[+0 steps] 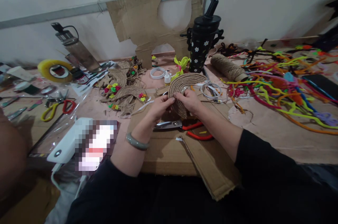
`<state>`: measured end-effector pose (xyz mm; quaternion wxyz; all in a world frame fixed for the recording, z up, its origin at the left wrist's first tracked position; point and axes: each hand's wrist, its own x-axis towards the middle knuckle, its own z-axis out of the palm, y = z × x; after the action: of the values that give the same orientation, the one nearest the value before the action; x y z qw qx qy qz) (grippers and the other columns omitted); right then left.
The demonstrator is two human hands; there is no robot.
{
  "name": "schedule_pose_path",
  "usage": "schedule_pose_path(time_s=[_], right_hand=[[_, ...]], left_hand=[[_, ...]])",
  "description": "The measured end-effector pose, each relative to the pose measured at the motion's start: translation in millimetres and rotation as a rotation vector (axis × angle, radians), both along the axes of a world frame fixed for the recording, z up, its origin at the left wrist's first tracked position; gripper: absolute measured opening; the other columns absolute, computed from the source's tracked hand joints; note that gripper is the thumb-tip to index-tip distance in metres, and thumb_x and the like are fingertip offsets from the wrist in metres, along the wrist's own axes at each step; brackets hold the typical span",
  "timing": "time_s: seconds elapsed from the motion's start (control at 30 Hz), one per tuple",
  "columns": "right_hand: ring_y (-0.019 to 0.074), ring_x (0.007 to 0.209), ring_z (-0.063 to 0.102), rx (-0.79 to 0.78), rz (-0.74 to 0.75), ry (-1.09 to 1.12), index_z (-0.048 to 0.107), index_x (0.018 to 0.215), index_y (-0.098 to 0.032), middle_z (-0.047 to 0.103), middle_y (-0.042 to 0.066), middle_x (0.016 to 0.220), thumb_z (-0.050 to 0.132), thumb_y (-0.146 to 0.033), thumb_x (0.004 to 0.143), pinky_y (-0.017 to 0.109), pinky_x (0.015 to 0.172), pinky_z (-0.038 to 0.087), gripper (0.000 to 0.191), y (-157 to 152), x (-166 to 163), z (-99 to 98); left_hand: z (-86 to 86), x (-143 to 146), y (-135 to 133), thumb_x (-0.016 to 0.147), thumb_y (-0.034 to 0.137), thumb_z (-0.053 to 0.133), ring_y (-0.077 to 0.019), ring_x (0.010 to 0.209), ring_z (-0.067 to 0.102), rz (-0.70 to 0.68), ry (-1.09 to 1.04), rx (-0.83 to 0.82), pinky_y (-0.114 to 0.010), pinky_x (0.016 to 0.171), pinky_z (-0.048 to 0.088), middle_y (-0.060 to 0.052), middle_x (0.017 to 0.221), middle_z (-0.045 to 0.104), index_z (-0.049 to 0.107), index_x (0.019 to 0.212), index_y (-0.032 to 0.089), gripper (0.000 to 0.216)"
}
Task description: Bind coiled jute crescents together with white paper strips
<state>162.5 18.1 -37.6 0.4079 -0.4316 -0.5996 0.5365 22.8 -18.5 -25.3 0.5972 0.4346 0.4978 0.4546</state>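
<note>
At the table's middle, both hands hold a semicircular jute-wrapped piece upright. My left hand pinches its left lower edge, fingers closed on it; a grey-green bangle sits on that wrist. My right hand grips the piece from the right, fingers curled on its face. Below the hands lie red-handled scissors on a flat cardboard sheet.
Finished jute arcs with small coloured flowers lie to the left, a jute spool and a black flowered bottle behind, pipe cleaners to the right. Yellow-red scissors, a tape roll and a white device sit left.
</note>
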Motion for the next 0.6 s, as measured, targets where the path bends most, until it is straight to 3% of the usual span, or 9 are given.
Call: schedule_pose_path(time_s=[0.37, 0.6], right_hand=[[0.0134, 0.056, 0.049, -0.092, 0.03, 0.128, 0.056, 0.071, -0.018, 0.055, 0.002, 0.064, 0.056, -0.051, 0.07, 0.027, 0.052, 0.041, 0.034, -4.3, -0.5, 4.4], [0.0108, 0.055, 0.043, 0.051, -0.044, -0.044, 0.053, 0.062, -0.017, 0.05, -0.001, 0.06, 0.056, -0.041, 0.066, 0.026, 0.053, 0.036, 0.024, -1.8, -0.2, 4.6]], left_hand=[[-0.3, -0.2, -0.2, 0.064, 0.032, 0.072, -0.0065, 0.049, 0.047, -0.028, 0.014, 0.032, -0.021, 0.05, 0.036, 0.001, 0.059, 0.055, 0.062, 0.072, 0.01, 0.025], [-0.8, 0.4, -0.6, 0.065, 0.033, 0.073, -0.0061, 0.048, 0.046, -0.012, 0.026, 0.048, -0.02, 0.048, 0.035, 0.002, 0.057, 0.053, 0.06, 0.068, 0.011, 0.025]])
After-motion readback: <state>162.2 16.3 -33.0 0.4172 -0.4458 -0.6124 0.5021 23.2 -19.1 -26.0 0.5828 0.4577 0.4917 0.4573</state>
